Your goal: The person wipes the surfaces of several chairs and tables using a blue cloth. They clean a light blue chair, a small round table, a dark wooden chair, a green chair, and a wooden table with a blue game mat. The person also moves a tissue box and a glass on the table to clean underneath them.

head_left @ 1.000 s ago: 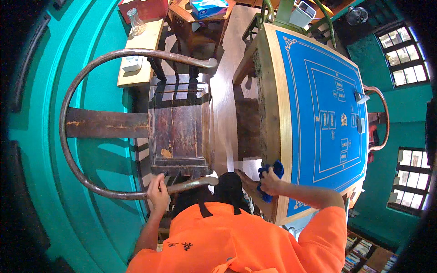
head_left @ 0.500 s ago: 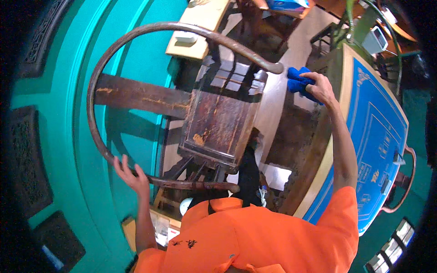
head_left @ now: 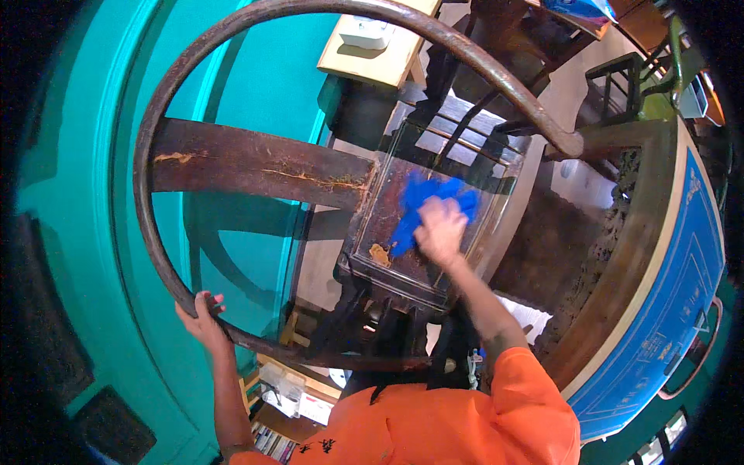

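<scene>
A dark wooden armchair with a curved rail (head_left: 153, 209) stands before me. Its worn brown back splat (head_left: 256, 164) runs down to a scuffed square seat (head_left: 385, 203) with a pale bare patch. My left hand (head_left: 203, 319) is wrapped round the rail at its lower left. On the seat my right hand (head_left: 442, 230), a little blurred, presses a bunched blue cloth (head_left: 422, 205) against the wood. The cloth spreads out beyond my fingers.
To the right stands a wooden table with a blue printed top (head_left: 659, 318). A pale wooden side table (head_left: 349, 66) bearing a white box is at the back. Teal panelled wall (head_left: 93, 232) closes off the left. Below, a low shelf holds books (head_left: 273, 443).
My right hand has brought the blue cloth from beside the table, left and down, onto the seat. My left hand has closed round the rail. The chair looks nearer.
</scene>
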Tool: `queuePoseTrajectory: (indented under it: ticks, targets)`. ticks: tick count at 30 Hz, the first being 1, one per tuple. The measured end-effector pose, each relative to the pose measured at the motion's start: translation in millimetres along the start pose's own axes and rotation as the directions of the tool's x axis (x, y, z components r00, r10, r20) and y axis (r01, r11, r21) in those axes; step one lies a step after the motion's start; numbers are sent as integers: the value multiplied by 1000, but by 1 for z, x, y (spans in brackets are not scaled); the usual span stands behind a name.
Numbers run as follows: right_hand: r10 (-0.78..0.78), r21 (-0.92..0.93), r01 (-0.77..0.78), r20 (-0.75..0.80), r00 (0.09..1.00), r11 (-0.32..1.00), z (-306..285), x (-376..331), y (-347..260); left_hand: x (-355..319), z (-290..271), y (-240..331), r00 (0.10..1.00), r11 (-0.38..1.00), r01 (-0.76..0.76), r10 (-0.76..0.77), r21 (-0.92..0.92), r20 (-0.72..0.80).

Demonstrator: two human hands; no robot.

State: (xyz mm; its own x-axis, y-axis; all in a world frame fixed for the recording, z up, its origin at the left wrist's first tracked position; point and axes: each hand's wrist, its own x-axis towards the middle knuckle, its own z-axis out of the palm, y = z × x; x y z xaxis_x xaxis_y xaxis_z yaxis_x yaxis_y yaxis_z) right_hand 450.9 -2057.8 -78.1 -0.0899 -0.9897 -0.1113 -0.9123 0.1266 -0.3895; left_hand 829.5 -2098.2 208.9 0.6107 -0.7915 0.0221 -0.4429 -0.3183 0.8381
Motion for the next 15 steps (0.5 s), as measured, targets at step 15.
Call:
queuePoseTrajectory:
  ticks: [15]
  targets:
    - [34,108,-32,-21,999,994,28,142,-25,-2,18,23,1000,998,-22,21,65,9]
